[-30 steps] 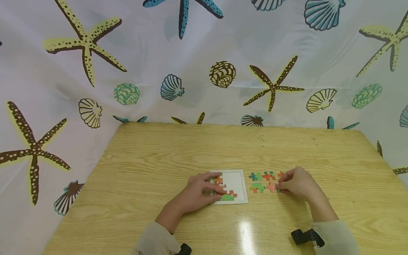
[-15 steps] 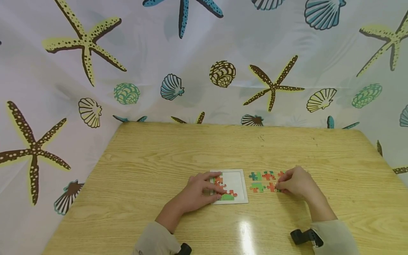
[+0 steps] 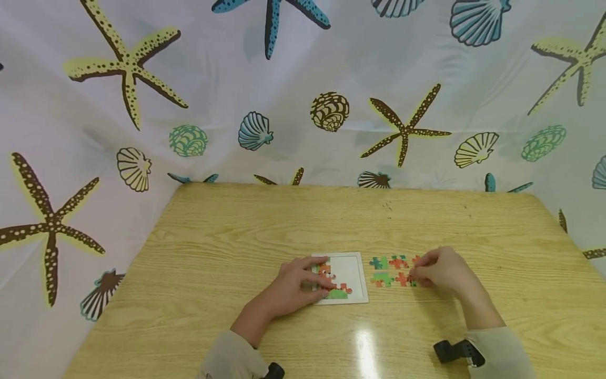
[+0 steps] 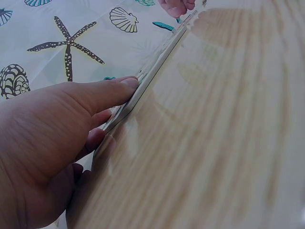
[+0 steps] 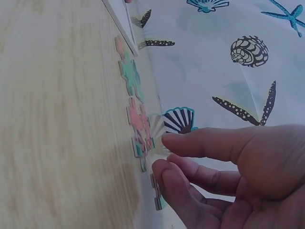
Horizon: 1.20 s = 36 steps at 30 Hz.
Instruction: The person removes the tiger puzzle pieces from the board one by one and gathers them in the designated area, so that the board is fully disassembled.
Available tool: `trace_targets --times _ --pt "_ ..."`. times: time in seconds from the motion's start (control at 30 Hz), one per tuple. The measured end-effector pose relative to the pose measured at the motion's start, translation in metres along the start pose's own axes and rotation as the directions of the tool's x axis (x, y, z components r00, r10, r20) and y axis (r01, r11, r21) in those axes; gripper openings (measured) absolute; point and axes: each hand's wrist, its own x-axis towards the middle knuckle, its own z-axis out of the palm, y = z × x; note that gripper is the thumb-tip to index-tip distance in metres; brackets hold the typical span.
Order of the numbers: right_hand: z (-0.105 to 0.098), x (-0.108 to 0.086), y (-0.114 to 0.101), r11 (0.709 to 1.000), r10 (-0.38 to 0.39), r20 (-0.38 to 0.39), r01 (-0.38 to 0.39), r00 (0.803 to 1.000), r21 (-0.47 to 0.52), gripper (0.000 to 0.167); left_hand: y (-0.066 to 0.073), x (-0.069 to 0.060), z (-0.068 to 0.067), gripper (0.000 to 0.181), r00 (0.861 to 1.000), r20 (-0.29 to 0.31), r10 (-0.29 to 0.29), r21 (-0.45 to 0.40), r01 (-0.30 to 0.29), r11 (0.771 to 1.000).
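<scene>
Settled flatter than a second ago, an orange-and-green puzzle piece [image 3: 402, 279] lies on the wooden table [image 3: 284, 221] beside your right hand [image 3: 440, 271], which has scarcely shifted. Your right fingers are loosely bent, thumb and fingertip slightly parted beside the piece, with nothing visibly held between them. Your left hand [image 3: 295, 284] spreads its relaxed fingers over the left side of the white puzzle board [image 3: 347, 271], thumb at the near edge, grasping nothing. On the board, joined pieces form part of an orange animal [image 3: 325, 271] with a dark-dotted eye, above a bright green piece [image 3: 338, 294]; the bare white area fills the upper right. Just right of the board, loose pieces lie in two rows: a teal-and-green piece [image 3: 379, 262] and an orange piece [image 3: 399, 261] above, a green-and-orange piece [image 3: 382, 279] below. Your left fingers cover much of the animal, and your right hand partly hides another orange piece [image 3: 416, 259] at the upper row's end. Both wrist views catch the puzzle nearly edge-on, leaving its printed details hard to read.
</scene>
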Motion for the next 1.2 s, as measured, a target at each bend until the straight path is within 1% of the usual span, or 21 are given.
trace_targets --times 0.17,0.33,0.57,0.67,0.97,1.1,1.2 --pt "-0.002 0.002 -0.001 0.998 -0.001 0.023 -0.001 1.000 0.065 0.019 -0.002 -0.001 -0.001 0.015 1.000 -0.006 0.007 -0.007 -0.007 1.000" --pt "0.000 0.004 -0.003 0.995 -0.014 0.043 0.009 0.999 0.099 0.021 -0.004 -0.001 0.000 0.012 0.999 -0.029 0.013 -0.010 -0.013 1.000" --pt "0.007 0.007 -0.006 0.991 -0.025 0.076 0.014 0.997 0.134 0.021 -0.003 -0.002 0.000 0.012 0.999 -0.039 -0.033 -0.049 0.031 0.998" --pt "0.010 0.008 -0.006 0.989 -0.028 0.084 0.015 0.996 0.149 0.022 -0.003 -0.001 0.001 0.013 0.999 -0.040 -0.033 -0.056 0.031 0.998" --pt "0.012 0.011 -0.007 0.977 -0.066 0.132 0.038 0.989 0.208 0.029 -0.002 0.000 0.002 0.013 0.999 -0.033 -0.021 -0.046 0.019 0.999" --pt "0.010 0.011 -0.010 0.976 -0.098 0.136 0.069 0.986 0.205 0.033 -0.001 0.000 0.001 0.013 0.999 -0.029 -0.020 -0.047 0.018 0.999" --pt "0.011 0.011 -0.012 0.975 -0.120 0.124 0.093 0.985 0.204 0.038 0.000 -0.001 0.001 0.014 0.999 -0.031 -0.024 -0.052 0.023 0.998"
